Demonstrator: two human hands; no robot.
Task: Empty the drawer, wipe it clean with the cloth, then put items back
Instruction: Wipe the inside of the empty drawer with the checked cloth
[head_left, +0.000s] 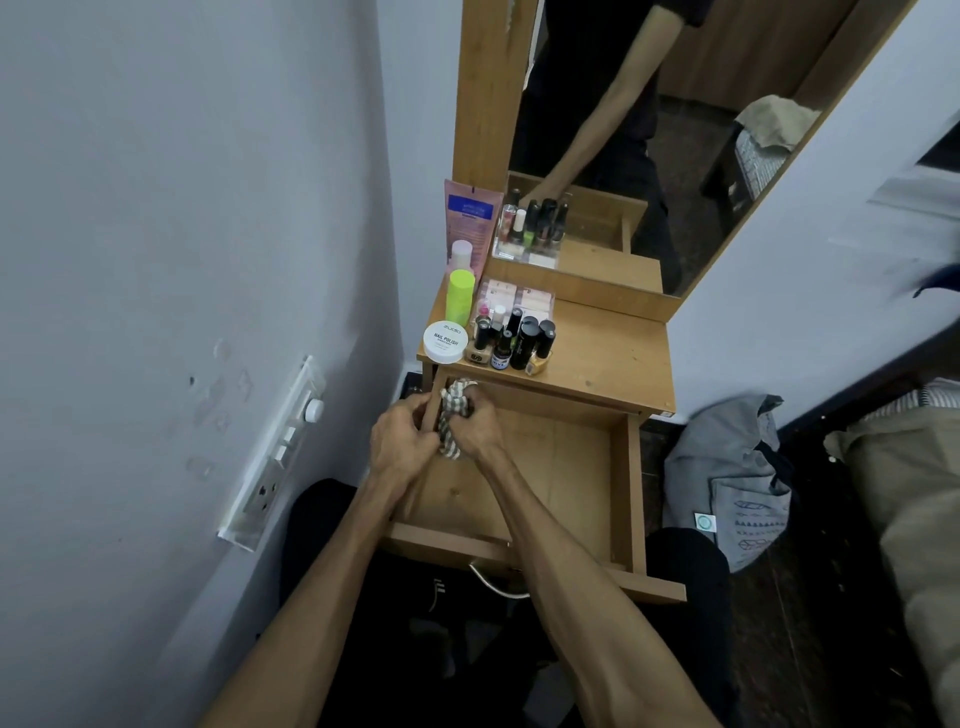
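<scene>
The wooden drawer (631, 483) stands pulled out below the dresser top, and nothing lies on its visible bottom. My right hand (480, 428) grips a bunched striped cloth (452, 415) against the drawer's far left inside corner. My left hand (402, 441) holds the drawer's left side wall, fingers curled over its top edge. On the dresser top (608, 348) stand several nail polish bottles (514, 338), a white nail polish remover tub (444, 341), a lime green bottle (461, 296), a pink-capped bottle (461, 254), a pink tube (470, 218) and a clear box (519, 301).
A mirror (649, 130) rises behind the dresser top. A switch and socket panel (280, 457) is on the left wall. A grey bag (737, 478) lies on the dark floor to the right, beside beige bedding (914, 493). The drawer's metal handle (493, 584) points toward me.
</scene>
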